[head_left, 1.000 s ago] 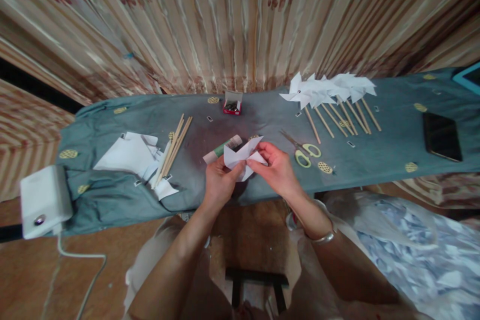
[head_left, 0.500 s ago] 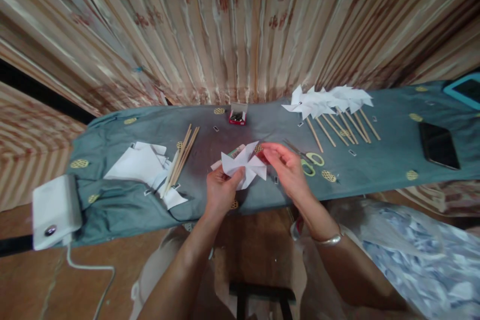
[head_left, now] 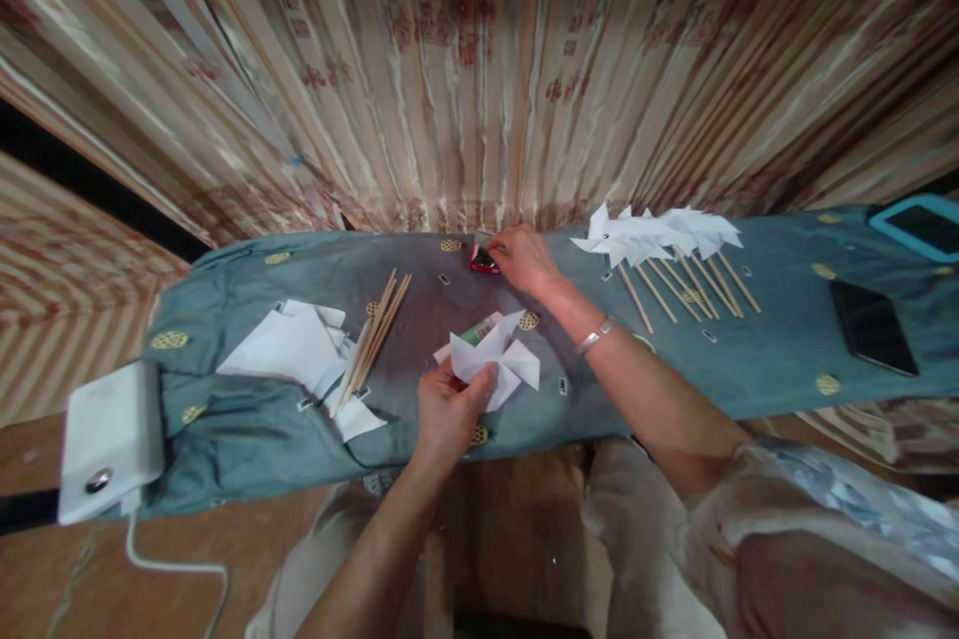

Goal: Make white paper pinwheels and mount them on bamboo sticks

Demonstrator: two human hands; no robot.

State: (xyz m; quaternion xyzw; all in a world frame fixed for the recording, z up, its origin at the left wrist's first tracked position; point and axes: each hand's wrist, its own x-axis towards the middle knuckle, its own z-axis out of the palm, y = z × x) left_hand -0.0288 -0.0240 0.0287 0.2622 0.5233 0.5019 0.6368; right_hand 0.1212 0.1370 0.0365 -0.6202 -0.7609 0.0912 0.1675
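Observation:
My left hand (head_left: pixel 450 409) is closed on a white paper pinwheel (head_left: pixel 509 366), thumb pressed near its centre. A small green and white packet (head_left: pixel 479 329) lies on the cloth behind the pinwheel. My right hand (head_left: pixel 526 262) reaches to the far edge of the table, its fingertips drawn together in a small red box (head_left: pixel 483 267) of small dark metal pieces. What those fingertips hold, if anything, is too small to make out. Several finished paper pinwheels (head_left: pixel 666 235) on wooden sticks lie in an overlapping row to the right of this hand.
Wooden sticks (head_left: pixel 382 329) and folded white paper (head_left: pixel 281 344) lie to the left. My right forearm mostly covers the scissors (head_left: pixel 645 343). A dark phone (head_left: pixel 873 327), a blue-framed device (head_left: pixel 925 225) and a white corded box (head_left: pixel 112 439) sit towards the ends. A curtain (head_left: pixel 479 70) hangs behind.
My right hand has left the pinwheel and moved forward to the red box. The left hand still holds the pinwheel in nearly the same place. The view has shifted slightly.

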